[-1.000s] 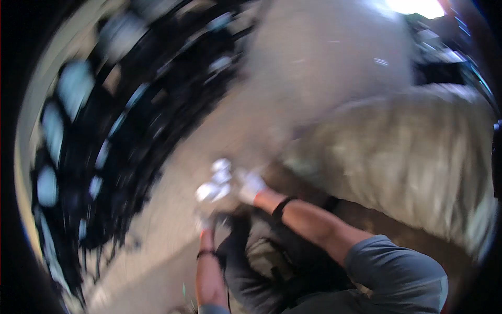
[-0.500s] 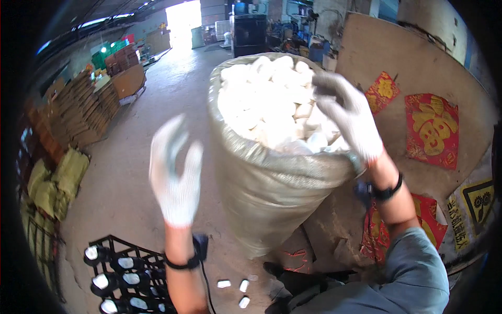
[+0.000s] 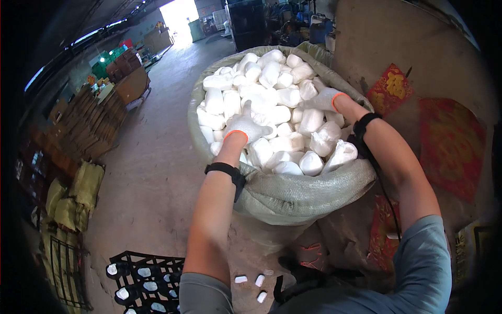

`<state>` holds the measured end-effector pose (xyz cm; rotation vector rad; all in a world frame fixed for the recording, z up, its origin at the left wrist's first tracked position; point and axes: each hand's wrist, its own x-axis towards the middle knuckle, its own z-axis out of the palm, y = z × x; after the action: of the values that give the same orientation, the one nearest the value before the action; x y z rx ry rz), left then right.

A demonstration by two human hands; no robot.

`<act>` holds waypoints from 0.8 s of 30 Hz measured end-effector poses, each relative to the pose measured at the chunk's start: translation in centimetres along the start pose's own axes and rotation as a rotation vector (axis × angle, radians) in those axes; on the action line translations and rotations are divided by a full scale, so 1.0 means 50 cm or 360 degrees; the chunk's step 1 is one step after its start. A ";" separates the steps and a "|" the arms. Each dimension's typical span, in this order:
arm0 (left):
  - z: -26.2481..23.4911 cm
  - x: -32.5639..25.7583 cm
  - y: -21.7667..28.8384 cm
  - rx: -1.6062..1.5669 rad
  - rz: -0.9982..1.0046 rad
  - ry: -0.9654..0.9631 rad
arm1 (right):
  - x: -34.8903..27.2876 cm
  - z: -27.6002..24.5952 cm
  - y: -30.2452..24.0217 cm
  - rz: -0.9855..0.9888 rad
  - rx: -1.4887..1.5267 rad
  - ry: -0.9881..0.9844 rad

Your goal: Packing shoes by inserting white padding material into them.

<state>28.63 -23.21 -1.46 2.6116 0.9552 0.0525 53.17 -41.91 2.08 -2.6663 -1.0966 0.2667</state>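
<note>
My left hand and right hand rest unclenched on bottles: probably light, slippery; I'd grasp bodies.

1. Daylight pours in from a blown-out doorway at the top, washing that patch to white.
2. The concrete floor is evenly lit; the far left and the corners fall into deep shadow.
3. White bottles in the sack are bright yet sharp.
4. Fisheye bending curves edges toward a black rim.
</note>
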 end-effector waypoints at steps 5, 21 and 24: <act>0.039 0.019 -0.017 -0.0375 0.0069 -0.0072 | 0.017 0.009 0.002 -0.0151 0.0102 -0.0234; 0.021 0.017 -0.011 -0.1261 -0.0272 0.0017 | 0.043 0.023 -0.029 -0.0075 0.0691 -0.0469; 0.019 0.010 -0.011 -0.1387 -0.0219 -0.0007 | 0.055 0.031 -0.022 -0.0260 0.1080 -0.0408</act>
<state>28.82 -22.83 -2.57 1.7423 0.8481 0.3435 53.97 -38.96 0.74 -1.9669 -1.0434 0.8038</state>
